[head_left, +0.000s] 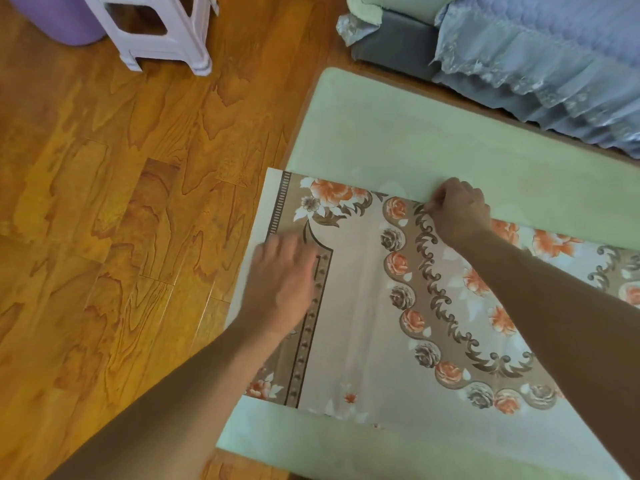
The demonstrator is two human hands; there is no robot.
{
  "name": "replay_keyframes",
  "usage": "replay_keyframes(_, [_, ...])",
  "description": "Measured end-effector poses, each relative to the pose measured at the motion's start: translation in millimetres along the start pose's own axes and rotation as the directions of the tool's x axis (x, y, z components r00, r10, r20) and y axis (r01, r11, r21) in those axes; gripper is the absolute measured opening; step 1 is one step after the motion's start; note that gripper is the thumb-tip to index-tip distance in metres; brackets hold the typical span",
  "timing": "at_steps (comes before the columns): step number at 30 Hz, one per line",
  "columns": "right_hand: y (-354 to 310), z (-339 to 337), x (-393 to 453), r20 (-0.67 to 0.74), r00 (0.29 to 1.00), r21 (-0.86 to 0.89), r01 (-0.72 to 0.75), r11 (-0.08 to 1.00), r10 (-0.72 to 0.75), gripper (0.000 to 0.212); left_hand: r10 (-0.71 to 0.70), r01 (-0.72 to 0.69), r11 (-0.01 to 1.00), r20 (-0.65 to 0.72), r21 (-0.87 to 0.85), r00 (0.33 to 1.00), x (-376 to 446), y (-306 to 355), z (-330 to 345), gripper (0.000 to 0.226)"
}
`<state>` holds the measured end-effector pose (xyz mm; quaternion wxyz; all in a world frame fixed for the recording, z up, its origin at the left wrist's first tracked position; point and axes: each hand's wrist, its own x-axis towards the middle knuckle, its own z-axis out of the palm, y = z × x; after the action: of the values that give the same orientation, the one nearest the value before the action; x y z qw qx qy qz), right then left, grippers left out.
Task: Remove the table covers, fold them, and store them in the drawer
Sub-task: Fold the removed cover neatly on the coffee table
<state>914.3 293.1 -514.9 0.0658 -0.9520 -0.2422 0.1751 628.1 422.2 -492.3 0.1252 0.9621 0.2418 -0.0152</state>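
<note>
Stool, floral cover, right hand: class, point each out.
stool (162, 36), head view, on its seat frame
floral cover (360, 306), head view, on its plain middle
right hand (457, 209), head view, on its back

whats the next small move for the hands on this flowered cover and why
Probably draw the far fold edge toward the near pale strip. The right hand already pinches that edge of the flowered cover, while the left hand, blurred, lies on the left border with fingers roughly straight. The cover lies flat, its pale underside showing beyond the fold, so it seems only partly folded.

Left hand (282, 275) flat, fingers spread and blurred; right hand (459, 211) farther forward, fingers curled in a pinch.
</note>
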Motion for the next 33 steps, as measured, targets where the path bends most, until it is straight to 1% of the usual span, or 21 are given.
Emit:
replay_keyframes(1, [1,1,-1,-0.035,0.999,-0.021,0.016,1.0,-0.017,0.021,0.141,-0.139,0.99,0.051,-0.025,0.989,-9,13,9,0.03])
replay_keyframes(2, [2,2,-5,-0.082,0.996,-0.056,0.041,0.998,-0.045,0.026,0.223,-0.219,0.975,0.111,-0.045,0.969,-18,26,17,0.025])
replay_keyframes(3, [2,4,-13,-0.138,0.987,-0.092,0.075,0.993,-0.088,0.03,0.25,-0.246,0.968,0.177,-0.047,0.952,-27,36,23,0.026])
replay_keyframes(5, [2,11,-46,-0.221,0.955,-0.112,0.179,0.977,-0.2,0.029,0.209,-0.218,0.976,0.258,0.009,0.943,-42,51,29,0.035])
replay_keyframes(6, [3,18,-73,-0.226,0.939,-0.1,0.243,0.965,-0.26,0.026,0.177,-0.194,0.98,0.269,0.04,0.947,-46,56,29,0.038])
replay_keyframes(8, [9,35,-144,-0.144,0.918,-0.068,0.364,0.929,-0.37,0.024,0.128,-0.155,0.985,0.272,0.079,0.954,-48,62,26,0.041])
replay_keyframes(10, [23,53,-214,-0.02,0.905,-0.061,0.423,0.904,-0.425,0.023,0.094,-0.119,0.99,0.264,0.081,0.96,-49,70,25,0.042])
replay_keyframes(11, [34,61,-239,0.015,0.907,-0.059,0.421,0.905,-0.421,0.022,0.078,-0.103,0.991,0.265,0.084,0.961,-50,74,25,0.044])
replay_keyframes(13, [51,74,-267,0.026,0.927,-0.046,0.374,0.926,-0.373,0.019,0.034,-0.069,0.991,0.286,0.111,0.958,-53,79,28,0.048])
replay_keyframes(15, [58,84,-271,-0.012,0.946,-0.048,0.323,0.945,-0.324,0.018,-0.031,-0.005,0.991,0.266,0.131,0.964,-56,86,33,0.049])
replay_keyframes(17, [54,93,-267,-0.087,0.961,-0.042,0.261,0.964,-0.264,0.014,-0.061,0.04,0.993,0.197,0.11,0.979,-61,101,42,0.045])
replay_keyframes(18, [51,98,-265,-0.124,0.965,-0.035,0.228,0.973,-0.23,0.013,-0.021,0.01,0.997,0.162,0.071,0.987,-65,113,50,0.041])
replay_keyframes(19, [50,104,-265,-0.158,0.965,-0.032,0.206,0.978,-0.209,0.012,0.053,-0.055,0.998,0.132,0.016,0.99,-71,126,60,0.034])
replay_keyframes(21, [50,114,-265,-0.215,0.954,-0.048,0.204,0.978,-0.209,0.016,0.179,-0.172,0.98,0.069,-0.098,0.981,-85,145,80,0.023])
replay_keyframes(23, [53,118,-265,-0.276,0.936,-0.043,0.217,0.975,-0.22,0.012,0.185,-0.178,0.97,0.029,-0.164,0.982,-96,144,94,0.019])
replay_keyframes(24, [54,120,-265,-0.308,0.926,-0.037,0.216,0.976,-0.217,0.014,0.184,-0.178,0.971,0.022,-0.162,0.983,-101,136,97,0.022])
replay_keyframes(26, [53,121,-265,-0.346,0.912,-0.039,0.221,0.974,-0.221,0.017,0.188,-0.183,0.978,0.05,-0.096,0.981,-114,107,94,0.035])
replay_keyframes(27, [53,122,-264,-0.352,0.907,-0.042,0.23,0.972,-0.23,0.015,0.161,-0.157,0.987,0.092,-0.044,0.983,-120,88,89,0.043])
replay_keyframes(29, [53,122,-265,-0.352,0.905,-0.046,0.239,0.97,-0.239,0.013,0.033,-0.046,0.996,0.175,0.071,0.984,-134,41,76,0.056])
replay_keyframes(31, [53,122,-264,-0.353,0.904,-0.043,0.241,0.969,-0.241,0.013,-0.107,0.078,0.987,0.216,0.137,0.971,-151,-5,64,0.063])
replay_keyframes(33, [51,122,-265,-0.345,0.908,-0.049,0.234,0.971,-0.236,0.012,-0.214,0.177,0.969,0.226,0.174,0.95,-160,-29,54,0.067])
